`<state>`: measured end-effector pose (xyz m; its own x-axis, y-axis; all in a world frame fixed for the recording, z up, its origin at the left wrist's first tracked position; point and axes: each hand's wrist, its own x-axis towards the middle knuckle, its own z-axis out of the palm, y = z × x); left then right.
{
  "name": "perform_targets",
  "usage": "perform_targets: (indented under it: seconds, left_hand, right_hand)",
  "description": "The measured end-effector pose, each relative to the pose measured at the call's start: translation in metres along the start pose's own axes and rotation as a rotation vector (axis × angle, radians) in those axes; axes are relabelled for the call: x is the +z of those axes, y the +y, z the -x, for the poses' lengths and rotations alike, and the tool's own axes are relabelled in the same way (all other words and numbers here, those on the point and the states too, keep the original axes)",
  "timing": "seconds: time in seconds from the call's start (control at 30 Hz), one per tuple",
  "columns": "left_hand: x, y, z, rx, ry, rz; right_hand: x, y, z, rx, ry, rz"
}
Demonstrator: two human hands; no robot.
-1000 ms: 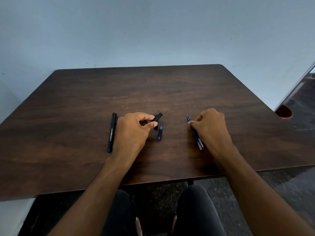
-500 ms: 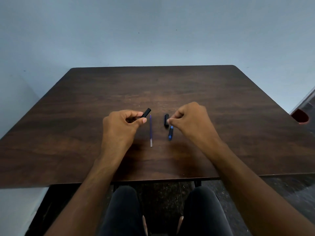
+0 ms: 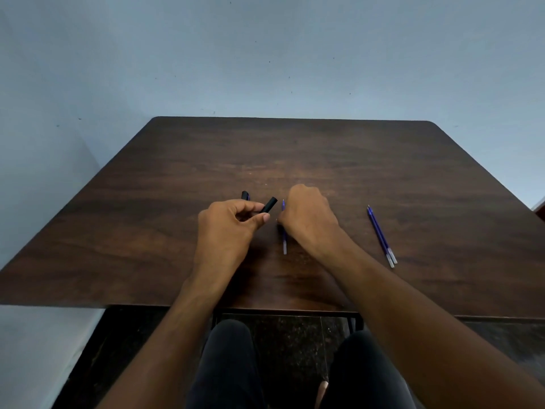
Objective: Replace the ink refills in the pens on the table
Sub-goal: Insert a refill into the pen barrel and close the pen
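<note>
My left hand pinches a short black pen barrel between thumb and forefinger, its open end tilted up to the right. Behind that hand the end of another black pen sticks out on the table. A single blue refill lies lengthwise just left of my right hand. That hand is curled knuckles-up with its fingertips down at the refill's middle. A small dark piece shows under its fingers, and what they grip is hidden. Two more blue refills lie side by side to the right.
The dark wooden table stands against a pale blue wall, with its near edge above my knees. A reddish object shows at the far right edge of the view, beyond the table.
My right hand has come down over the small pen pieces beside the single refill, hiding them. My left hand still holds the barrel. The view has shifted, so the two refills at right show again.
</note>
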<state>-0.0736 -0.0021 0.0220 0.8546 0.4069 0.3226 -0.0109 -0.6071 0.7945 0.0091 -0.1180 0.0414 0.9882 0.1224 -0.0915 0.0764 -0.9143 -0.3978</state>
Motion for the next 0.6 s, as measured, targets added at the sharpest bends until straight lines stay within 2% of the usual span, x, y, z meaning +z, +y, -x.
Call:
perform_targets:
  seconds: [0.27, 0.5, 0.6]
  left_hand:
    - [-0.003, -0.001, -0.002, -0.022, -0.01, 0.004]
    - [-0.004, 0.001, -0.005, -0.005, 0.012, 0.021]
    - [-0.004, 0.0, -0.004, 0.0, 0.013, 0.018]
  right_hand:
    - [-0.001, -0.008, -0.007, 0.09, -0.068, 0.018]
    - [-0.004, -0.011, -0.006, 0.041, -0.125, 0.048]
    - [-0.008, 0.001, -0.004, 0.088, -0.141, -0.112]
